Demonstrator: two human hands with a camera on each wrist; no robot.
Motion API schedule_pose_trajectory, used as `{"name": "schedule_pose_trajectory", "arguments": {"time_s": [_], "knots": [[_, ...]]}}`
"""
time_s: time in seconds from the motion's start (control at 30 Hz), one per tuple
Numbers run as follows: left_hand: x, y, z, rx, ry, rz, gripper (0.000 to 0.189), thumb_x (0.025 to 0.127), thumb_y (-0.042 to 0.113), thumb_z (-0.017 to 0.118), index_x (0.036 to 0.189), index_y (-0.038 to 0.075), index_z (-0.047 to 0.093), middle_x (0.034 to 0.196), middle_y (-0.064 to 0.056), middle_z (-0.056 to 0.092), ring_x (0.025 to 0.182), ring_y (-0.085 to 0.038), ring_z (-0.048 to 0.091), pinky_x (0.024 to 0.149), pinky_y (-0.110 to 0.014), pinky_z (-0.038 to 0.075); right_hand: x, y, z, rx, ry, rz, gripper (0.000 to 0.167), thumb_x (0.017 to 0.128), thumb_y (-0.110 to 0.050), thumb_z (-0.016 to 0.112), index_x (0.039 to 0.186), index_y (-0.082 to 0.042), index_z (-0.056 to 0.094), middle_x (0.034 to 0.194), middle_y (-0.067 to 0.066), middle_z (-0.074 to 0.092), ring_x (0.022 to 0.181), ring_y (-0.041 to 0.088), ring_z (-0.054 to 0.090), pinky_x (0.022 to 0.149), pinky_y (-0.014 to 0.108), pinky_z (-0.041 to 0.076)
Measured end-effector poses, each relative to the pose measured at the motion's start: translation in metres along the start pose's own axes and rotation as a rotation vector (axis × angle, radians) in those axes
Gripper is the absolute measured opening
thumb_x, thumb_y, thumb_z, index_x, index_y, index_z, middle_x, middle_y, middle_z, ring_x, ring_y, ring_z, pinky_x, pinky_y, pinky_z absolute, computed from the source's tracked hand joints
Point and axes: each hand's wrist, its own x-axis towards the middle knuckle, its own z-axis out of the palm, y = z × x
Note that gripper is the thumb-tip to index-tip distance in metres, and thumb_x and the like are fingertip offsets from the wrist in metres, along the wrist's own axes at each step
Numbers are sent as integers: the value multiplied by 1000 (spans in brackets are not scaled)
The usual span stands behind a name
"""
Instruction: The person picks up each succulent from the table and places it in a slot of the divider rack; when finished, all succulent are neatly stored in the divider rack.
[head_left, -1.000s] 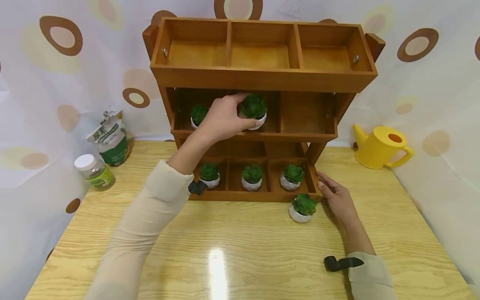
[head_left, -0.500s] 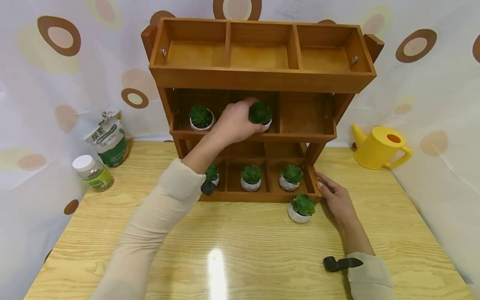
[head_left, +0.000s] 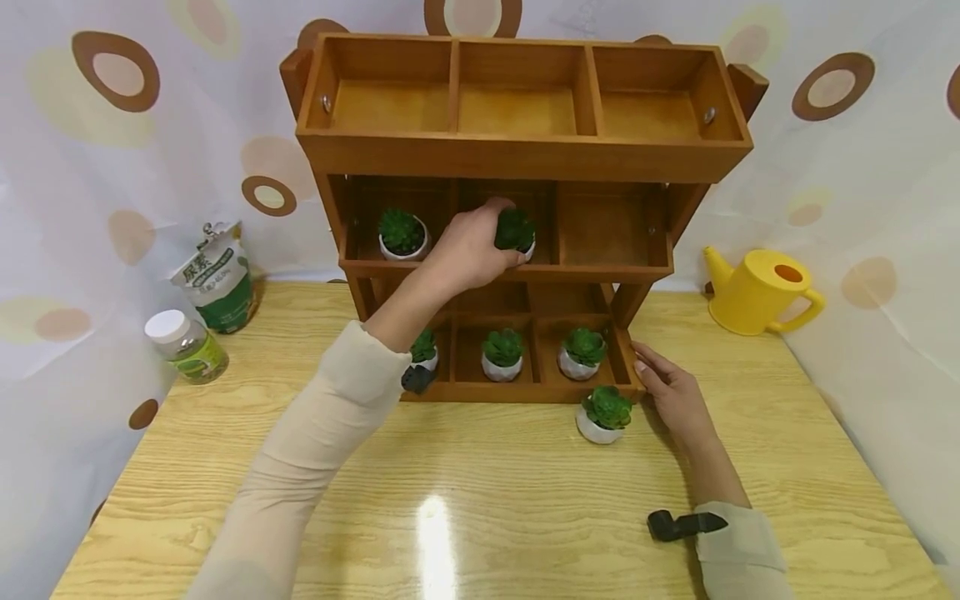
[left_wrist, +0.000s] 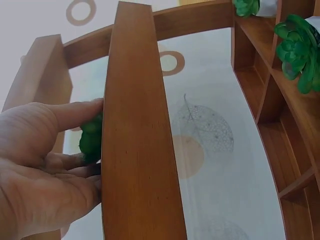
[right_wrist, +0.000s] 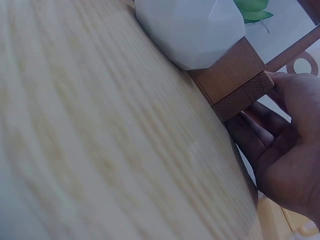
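A wooden tiered shelf [head_left: 525, 158] stands at the back of the table. My left hand [head_left: 472, 246] holds a potted succulent [head_left: 516, 227] in the middle compartment of its middle tier, thumb at the pot's front. The left wrist view shows green leaves [left_wrist: 91, 142] between thumb and fingers, partly hidden behind a shelf board. My right hand [head_left: 678, 404] grips the right front corner of the bottom tier, thumb and bent fingers against the wooden corner [right_wrist: 237, 80]. Just left of it, another potted succulent [head_left: 604, 414] sits on the table before the shelf.
One succulent [head_left: 402, 233] occupies the middle tier's left compartment. Bottom-tier compartments hold succulents too, such as the centre one [head_left: 502, 354]. A yellow watering can [head_left: 757, 292] is at right; a white-capped bottle [head_left: 187, 346] and a clipped pouch [head_left: 220, 279] are at left.
My left hand has moved right and slightly down with the succulent, into the middle compartment, and in the last half second shifted it slightly left. The right hand stays on the shelf corner.
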Motion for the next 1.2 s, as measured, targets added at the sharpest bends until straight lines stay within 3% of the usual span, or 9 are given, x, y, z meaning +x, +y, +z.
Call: {"name": "schedule_pose_trajectory", "arguments": {"time_s": [0.2,0.3,0.4,0.47,0.6,0.63,0.7,0.97,1.2], "knots": [[-11,0,-6,-27,16,15,77,92,36,75,156,15,38,155,-7,49,137,-29,52,113,-45,44,-1,-2,0,15,-13,22,58,106,-51,44,159,-29,35,165,4,34,150,30,37,114,38,40],[-24,2,-7,-39,67,34,78,92,38,74,158,18,37,158,-4,46,141,-27,49,115,-45,42,0,-2,0,13,-13,22,59,106,-51,43,159,-28,35,165,4,34,150,30,38,113,35,42],[-42,6,-6,-56,154,91,76,93,40,74,157,19,39,158,-2,47,141,-24,51,116,-43,42,0,-1,0,-2,-6,11,60,106,-51,44,159,-26,35,164,5,35,150,29,38,113,32,42],[-55,8,-3,-95,211,148,73,92,40,75,155,19,43,156,-1,50,115,-24,66,109,-38,48,0,-1,0,-8,-2,0,60,106,-51,43,159,-24,35,164,6,36,150,30,38,113,31,43],[-77,8,6,-263,249,244,66,91,36,78,149,19,52,149,-2,58,107,-23,69,102,-33,52,-1,-3,-1,4,-1,-9,58,107,-48,43,159,-24,35,163,7,37,148,31,41,107,21,46],[-82,7,9,-313,239,253,65,90,35,78,148,19,53,148,-3,58,107,-23,69,101,-31,53,-2,-4,-1,6,-1,-11,57,108,-47,43,159,-24,35,162,8,38,147,31,42,105,19,47],[-89,4,14,-397,214,252,64,90,33,79,147,19,55,147,-3,60,132,-19,59,108,-30,49,-2,-4,-1,16,-1,-11,56,108,-46,42,159,-24,35,162,8,38,146,32,43,102,14,47],[-105,-9,34,-489,53,172,67,89,35,80,149,28,52,149,8,56,136,-13,55,110,-30,47,-1,-2,-1,21,-1,-1,60,106,-51,43,159,-25,34,163,8,37,147,31,42,101,12,46],[-110,-19,64,-547,-88,133,66,88,37,80,148,31,52,149,11,55,137,-14,55,109,-33,49,-2,-2,0,20,-7,1,61,106,-51,44,159,-25,35,163,8,37,148,30,39,101,11,45]]}}
